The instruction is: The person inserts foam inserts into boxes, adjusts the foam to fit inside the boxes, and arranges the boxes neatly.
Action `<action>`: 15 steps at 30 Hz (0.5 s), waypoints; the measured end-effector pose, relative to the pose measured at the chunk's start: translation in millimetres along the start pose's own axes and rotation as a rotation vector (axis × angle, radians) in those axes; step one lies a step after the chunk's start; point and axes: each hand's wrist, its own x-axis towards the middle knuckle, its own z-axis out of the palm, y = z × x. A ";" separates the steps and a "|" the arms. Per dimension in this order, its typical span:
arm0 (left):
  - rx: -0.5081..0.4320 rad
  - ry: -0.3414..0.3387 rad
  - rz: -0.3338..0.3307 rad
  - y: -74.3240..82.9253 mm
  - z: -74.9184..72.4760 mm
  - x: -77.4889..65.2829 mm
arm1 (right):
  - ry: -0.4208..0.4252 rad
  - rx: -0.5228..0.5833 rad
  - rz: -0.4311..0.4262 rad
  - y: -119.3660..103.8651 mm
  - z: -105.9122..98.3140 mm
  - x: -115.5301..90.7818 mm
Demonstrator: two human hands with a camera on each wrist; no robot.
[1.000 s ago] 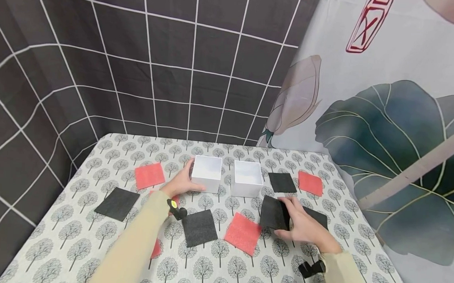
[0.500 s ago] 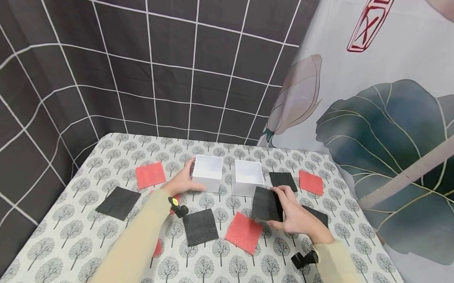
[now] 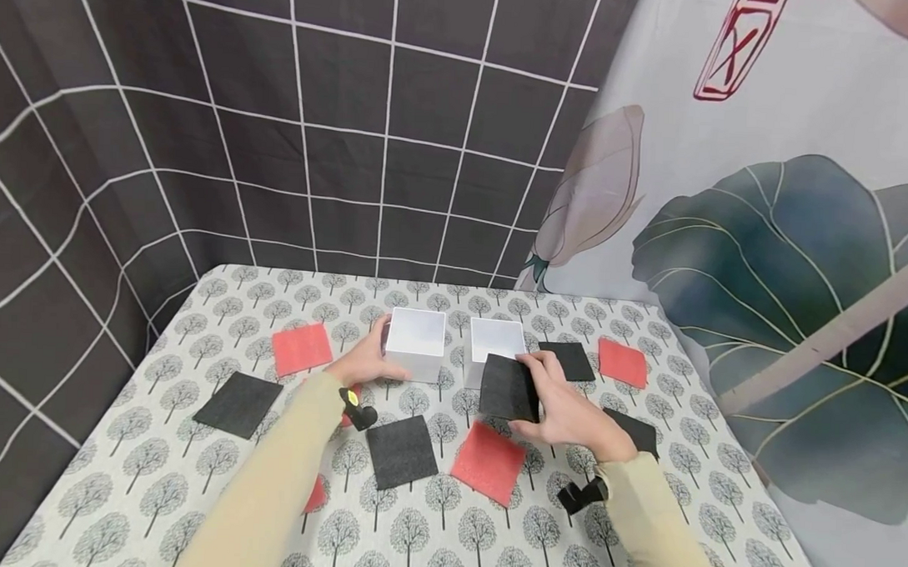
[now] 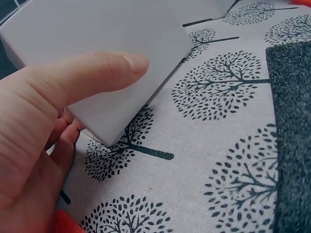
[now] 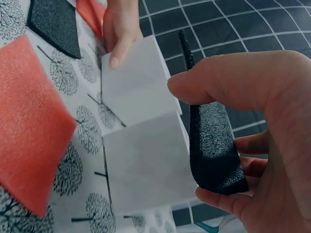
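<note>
My left hand (image 3: 364, 360) holds the left white box (image 3: 421, 368), thumb flat on its front wall and the other fingers round its left side. A second white box (image 3: 472, 367) stands just to the right of it, its opening facing up. In front of that box my right hand (image 3: 570, 411) pinches a black felt square (image 3: 509, 390) by opposite edges, thumb on one side and fingers on the other. In the right wrist view the felt (image 5: 214, 141) is bowed and raised close to the box walls. It hides part of the right box in the head view.
Black felt squares lie at left (image 3: 238, 405), front middle (image 3: 401, 451) and back right (image 3: 569, 361); another is partly behind the right arm (image 3: 632, 431). Red squares lie at back left (image 3: 301, 350), front (image 3: 488, 464) and far right (image 3: 622, 364). More red shows beside the left sleeve (image 3: 315, 495).
My right hand has moved left and slightly back with the black felt square, from the right side to the front of the right box. My left hand stays on the left box.
</note>
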 end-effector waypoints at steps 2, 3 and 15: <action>0.005 -0.006 -0.003 0.8 0.0 0.0 | -0.009 -0.004 0.002 -1.9 0.9 6.1; 0.008 -0.008 -0.006 1.4 -0.1 -0.3 | -0.013 -0.002 0.000 -2.9 1.3 9.3; 0.019 -0.053 0.015 7.3 -0.8 -1.9 | -0.020 -0.016 -0.028 -6.6 5.2 46.6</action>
